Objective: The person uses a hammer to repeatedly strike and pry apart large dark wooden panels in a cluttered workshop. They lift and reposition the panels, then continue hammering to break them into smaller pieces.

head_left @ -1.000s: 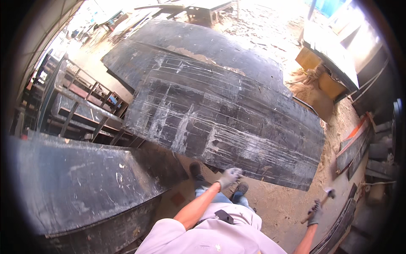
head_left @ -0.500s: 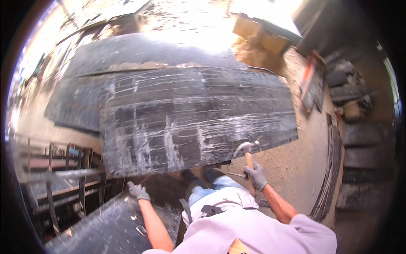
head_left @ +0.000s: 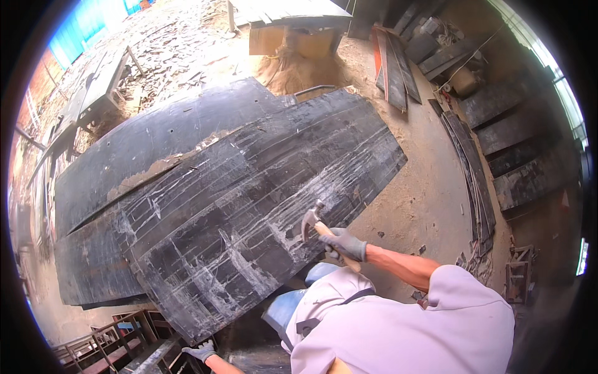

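Looks steeply down from head height, through the left one of two side-by-side fisheye lenses. Faces forward across dark panels (head_left: 249,181). Sits close above the pale shirt (head_left: 405,318) at the near edge, catching the right hand (head_left: 344,244) near the middle and the left hand (head_left: 200,351) at near left. Reaches to littered ground (head_left: 180,47) at far left, bending straight edges.

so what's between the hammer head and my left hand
In the head view, the dark panel with pale streaks spans most of the stretch between the hammer head and your left hand.
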### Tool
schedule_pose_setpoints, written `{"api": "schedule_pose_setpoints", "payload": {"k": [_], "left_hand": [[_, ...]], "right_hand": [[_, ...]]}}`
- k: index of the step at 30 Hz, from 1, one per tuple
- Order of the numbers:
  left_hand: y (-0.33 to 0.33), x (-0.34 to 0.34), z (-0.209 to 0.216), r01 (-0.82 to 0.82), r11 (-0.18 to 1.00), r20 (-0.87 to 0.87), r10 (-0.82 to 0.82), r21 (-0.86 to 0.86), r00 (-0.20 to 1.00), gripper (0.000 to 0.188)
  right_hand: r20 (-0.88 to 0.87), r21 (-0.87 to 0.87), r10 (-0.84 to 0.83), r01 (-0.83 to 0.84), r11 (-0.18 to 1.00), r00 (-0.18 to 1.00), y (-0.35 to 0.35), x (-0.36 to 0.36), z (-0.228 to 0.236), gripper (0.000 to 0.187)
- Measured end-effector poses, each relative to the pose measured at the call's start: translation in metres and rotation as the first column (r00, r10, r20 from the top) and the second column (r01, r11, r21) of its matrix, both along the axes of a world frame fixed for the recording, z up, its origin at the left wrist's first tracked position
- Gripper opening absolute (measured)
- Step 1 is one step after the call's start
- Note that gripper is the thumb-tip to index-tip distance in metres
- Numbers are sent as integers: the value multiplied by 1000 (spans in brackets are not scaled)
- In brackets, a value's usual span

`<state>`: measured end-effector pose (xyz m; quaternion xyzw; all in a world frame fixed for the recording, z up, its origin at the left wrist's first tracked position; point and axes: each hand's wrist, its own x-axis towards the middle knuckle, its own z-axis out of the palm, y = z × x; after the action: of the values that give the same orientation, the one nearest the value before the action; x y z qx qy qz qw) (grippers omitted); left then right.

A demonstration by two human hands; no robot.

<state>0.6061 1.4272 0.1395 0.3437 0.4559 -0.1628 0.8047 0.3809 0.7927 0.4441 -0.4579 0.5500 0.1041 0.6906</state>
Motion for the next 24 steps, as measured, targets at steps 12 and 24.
{"api": "schedule_pose_setpoints", "payload": {"k": [12, 24], "left_hand": [[-73, 62, 66, -269, 815, 460, 4, 513, 888, 26], [-217, 76, 85, 607, 771, 270, -553, -194, 788, 45]], "right_hand": [[-8, -261, -46, 43, 964, 999, 134, 9, -84, 21], [227, 38, 41, -51, 998, 973, 255, 202, -82, 22]]}}
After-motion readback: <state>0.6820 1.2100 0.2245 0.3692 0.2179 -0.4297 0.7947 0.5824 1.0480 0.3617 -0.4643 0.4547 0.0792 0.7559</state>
